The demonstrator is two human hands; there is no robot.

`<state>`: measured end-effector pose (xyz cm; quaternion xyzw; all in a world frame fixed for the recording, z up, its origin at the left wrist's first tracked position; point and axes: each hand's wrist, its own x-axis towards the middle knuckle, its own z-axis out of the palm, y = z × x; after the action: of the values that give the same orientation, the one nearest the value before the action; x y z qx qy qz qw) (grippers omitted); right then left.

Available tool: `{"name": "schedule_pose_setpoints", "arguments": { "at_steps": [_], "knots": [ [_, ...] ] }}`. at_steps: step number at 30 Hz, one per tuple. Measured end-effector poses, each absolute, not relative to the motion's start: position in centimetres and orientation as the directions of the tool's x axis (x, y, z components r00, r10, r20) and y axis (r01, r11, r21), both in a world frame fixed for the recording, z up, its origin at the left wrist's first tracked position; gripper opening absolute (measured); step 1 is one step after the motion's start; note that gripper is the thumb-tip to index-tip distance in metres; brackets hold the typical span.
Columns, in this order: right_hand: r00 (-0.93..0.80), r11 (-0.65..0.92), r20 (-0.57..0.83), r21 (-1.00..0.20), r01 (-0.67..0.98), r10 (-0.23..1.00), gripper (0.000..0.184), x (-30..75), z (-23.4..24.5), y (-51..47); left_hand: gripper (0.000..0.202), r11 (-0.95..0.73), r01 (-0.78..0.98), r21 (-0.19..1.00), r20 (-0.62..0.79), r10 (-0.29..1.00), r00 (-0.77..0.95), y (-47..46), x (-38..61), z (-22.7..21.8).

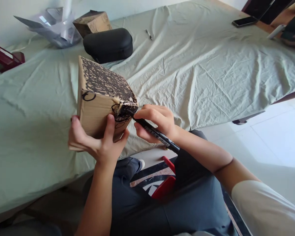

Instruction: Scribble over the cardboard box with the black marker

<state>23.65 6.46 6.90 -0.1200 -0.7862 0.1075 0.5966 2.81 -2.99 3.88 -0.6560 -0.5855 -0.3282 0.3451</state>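
Observation:
A cardboard box (95,113) is tilted up in front of me, its upper face covered in dense black scribbles. My left hand (102,142) grips it from the near side, thumb and fingers spread over the plain brown face. Between the fingers of my right hand (157,123) is a black marker pen (159,134). Its tip meets the box's right-hand corner, where the card looks torn and is heavily blackened. A few loops of black ink show on the plain face near that corner and at its upper left.
Behind the box lie a black zip case (108,45), another scribbled cardboard box (94,23) and a clear plastic bag (56,28). A small pen (148,34) rests on the green cloth (211,72). Far right are a phone (245,21) and part of another person's arm (288,14).

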Motion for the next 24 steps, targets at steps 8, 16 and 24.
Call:
{"name": "schedule_pose_setpoints", "arguments": {
  "at_steps": [8,16,24],
  "knots": [
    [-0.27,0.94,0.901,-0.331,0.078,0.34,0.011,23.8,6.9,6.5,0.105,0.012,0.998,0.053,0.781,0.623,-0.049,-3.8,4.4,4.1],
    [-0.213,0.922,0.897,-0.384,0.054,0.386,0.013,23.5,6.7,7.0,0.089,0.002,0.969,0.247,0.572,0.807,-0.148,-5.5,5.1,6.2],
    [-0.312,0.877,0.82,-0.456,0.152,0.48,0.016,24.2,6.9,6.7,0.101,0.031,0.995,0.098,0.71,0.698,-0.092,-4.4,5.4,4.9]
  ]
}}
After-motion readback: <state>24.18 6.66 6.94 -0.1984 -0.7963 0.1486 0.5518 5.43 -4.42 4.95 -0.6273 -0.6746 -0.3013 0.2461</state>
